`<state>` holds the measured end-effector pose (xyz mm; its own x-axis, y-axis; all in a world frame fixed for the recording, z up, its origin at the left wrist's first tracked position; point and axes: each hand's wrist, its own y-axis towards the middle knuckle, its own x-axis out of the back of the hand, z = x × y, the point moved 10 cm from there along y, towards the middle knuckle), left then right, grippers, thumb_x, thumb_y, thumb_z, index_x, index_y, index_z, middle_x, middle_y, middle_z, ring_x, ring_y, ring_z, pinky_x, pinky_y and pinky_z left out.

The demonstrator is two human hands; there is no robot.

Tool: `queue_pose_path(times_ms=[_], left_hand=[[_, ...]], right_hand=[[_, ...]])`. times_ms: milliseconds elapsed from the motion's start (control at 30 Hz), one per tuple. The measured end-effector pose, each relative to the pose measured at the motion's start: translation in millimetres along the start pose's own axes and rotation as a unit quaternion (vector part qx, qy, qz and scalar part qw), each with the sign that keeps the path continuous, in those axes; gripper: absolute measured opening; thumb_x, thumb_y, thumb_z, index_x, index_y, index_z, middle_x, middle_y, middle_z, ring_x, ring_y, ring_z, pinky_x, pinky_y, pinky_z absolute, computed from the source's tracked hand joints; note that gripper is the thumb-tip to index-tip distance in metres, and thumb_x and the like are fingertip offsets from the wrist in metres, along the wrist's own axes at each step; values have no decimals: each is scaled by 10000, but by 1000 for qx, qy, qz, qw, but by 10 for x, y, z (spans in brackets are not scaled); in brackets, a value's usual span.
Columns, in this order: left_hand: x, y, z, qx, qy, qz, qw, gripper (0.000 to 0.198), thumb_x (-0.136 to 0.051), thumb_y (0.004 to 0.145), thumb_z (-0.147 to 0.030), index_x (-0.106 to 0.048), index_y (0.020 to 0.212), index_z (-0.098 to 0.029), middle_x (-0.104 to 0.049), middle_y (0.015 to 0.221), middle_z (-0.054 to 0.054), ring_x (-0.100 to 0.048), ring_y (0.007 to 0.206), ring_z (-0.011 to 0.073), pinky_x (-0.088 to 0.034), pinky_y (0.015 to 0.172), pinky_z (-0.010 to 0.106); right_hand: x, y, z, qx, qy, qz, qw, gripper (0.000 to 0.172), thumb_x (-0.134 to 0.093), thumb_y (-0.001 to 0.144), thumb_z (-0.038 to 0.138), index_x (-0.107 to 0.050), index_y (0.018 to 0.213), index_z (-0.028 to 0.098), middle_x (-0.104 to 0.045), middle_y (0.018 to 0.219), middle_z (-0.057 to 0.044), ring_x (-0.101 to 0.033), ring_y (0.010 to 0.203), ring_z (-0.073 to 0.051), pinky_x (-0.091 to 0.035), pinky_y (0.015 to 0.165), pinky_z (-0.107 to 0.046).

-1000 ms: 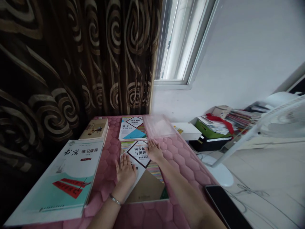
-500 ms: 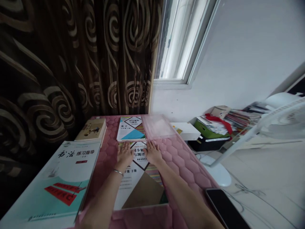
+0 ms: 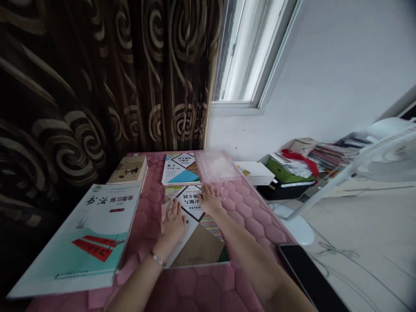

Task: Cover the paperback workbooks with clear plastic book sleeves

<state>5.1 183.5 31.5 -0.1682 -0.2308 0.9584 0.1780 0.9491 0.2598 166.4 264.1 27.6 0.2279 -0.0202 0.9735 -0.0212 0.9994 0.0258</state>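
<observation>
A workbook (image 3: 198, 245) with a white, brown and striped cover lies on the pink quilted cover (image 3: 191, 288) in front of me. My left hand (image 3: 173, 222) rests flat on its left side, fingers spread and pointing away; a silver bracelet circles that wrist. On the upper right part of the same workbook lies my right hand (image 3: 209, 200), also flat with fingers stretched out. Neither hand grips anything. Just beyond it is a blue and white maths workbook (image 3: 180, 169), with a translucent plastic sheet or case (image 3: 216, 167) to its right.
At left lie a large calligraphy book (image 3: 94, 225) and a stack of tan books (image 3: 128, 169). A black phone (image 3: 308, 275) sits at the right edge. Beyond are a white box (image 3: 256, 172), a dark bin with papers (image 3: 286, 188), a white fan (image 3: 300, 225) and floor cables.
My left hand has slid down the workbook's left side toward me. My right hand stays near the top right. The view has shifted slightly.
</observation>
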Motion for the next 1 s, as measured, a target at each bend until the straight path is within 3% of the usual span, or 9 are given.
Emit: queue_pose_path(times_ms=[100, 167, 233, 300, 400, 533, 633, 833, 1000], left_hand=[[-72, -412, -36, 14, 10, 16, 1000, 559, -389, 919, -289, -447, 1455, -141, -374, 1552, 123, -331, 1437, 273, -186, 1201, 511], [-94, -587, -20, 11, 23, 25, 999, 579, -375, 913, -272, -411, 1477, -148, -340, 1570, 108, -297, 1454, 263, -194, 1202, 484], [-108, -661, -16, -6, 31, 39, 999, 599, -386, 894, -241, -391, 1485, -145, -317, 1578, 102, -257, 1471, 258, -198, 1203, 470], [-109, -664, -26, -21, 32, 48, 998, 605, -389, 891, -228, -381, 1488, -130, -298, 1583, 109, -232, 1479, 260, -205, 1202, 466], [-61, -616, -15, -14, 33, 42, 998, 582, -354, 929, -264, -373, 1488, -104, -284, 1583, 128, -276, 1464, 264, -227, 1198, 458], [17, -613, 27, -43, 25, 38, 998, 562, -341, 961, -320, -363, 1499, -158, -288, 1585, 86, -308, 1452, 244, -280, 1181, 432], [97, -709, 182, -68, 7, 40, 997, 531, -344, 967, -292, -383, 1492, -229, -306, 1584, 39, -299, 1456, 236, -294, 1178, 438], [281, -1067, 633, -26, -28, 39, 999, 473, -384, 963, -282, -485, 1422, -337, -390, 1557, 18, -405, 1399, 239, -403, 1109, 400], [337, -1235, 660, -11, -70, 48, 996, 427, -382, 953, -262, -587, 1328, -266, -539, 1434, 46, -534, 1283, 189, -434, 1079, 343]], right_hand=[[-10, -346, 264, 20, 9, -16, 1000, 583, -262, 995, 371, -273, 1541, 164, -148, 1628, -73, -46, 1504, -289, -67, 1201, -536], [-123, -728, 576, 75, 51, -3, 996, 589, -254, 1000, 408, -275, 1541, 177, -176, 1615, -68, -102, 1501, -274, -159, 1201, -518], [-222, -1143, 867, 140, 98, 4, 985, 597, -213, 1013, 415, -282, 1535, 133, -227, 1598, -88, -168, 1490, -247, -228, 1199, -469], [-264, -1474, 1003, 190, 109, 3, 976, 598, -219, 1019, 429, -269, 1536, 133, -244, 1592, -77, -180, 1487, -227, -211, 1213, -446], [-253, -1680, 818, 200, 75, 6, 977, 616, -283, 1009, 461, -306, 1519, 116, -242, 1588, -93, -180, 1487, -235, -159, 1232, -453], [-172, -1673, 287, 159, 23, 12, 987, 604, -304, 1003, 452, -302, 1522, 144, -235, 1593, -75, -189, 1485, -236, -188, 1224, -481], [-173, -1693, 3, 128, 0, 19, 992, 568, -285, 1005, 396, -300, 1523, 165, -250, 1592, -58, -184, 1486, -234, -193, 1213, -527], [-88, -1870, -377, 79, 31, -15, 996, 563, -288, 996, 398, -409, 1477, 132, -304, 1576, -102, -199, 1482, -254, -295, 1182, -498], [-14, -2003, -457, 85, 55, 1, 995, 535, -339, 979, 418, -446, 1462, 215, -407, 1532, -64, -298, 1451, -229, -313, 1175, -474]])
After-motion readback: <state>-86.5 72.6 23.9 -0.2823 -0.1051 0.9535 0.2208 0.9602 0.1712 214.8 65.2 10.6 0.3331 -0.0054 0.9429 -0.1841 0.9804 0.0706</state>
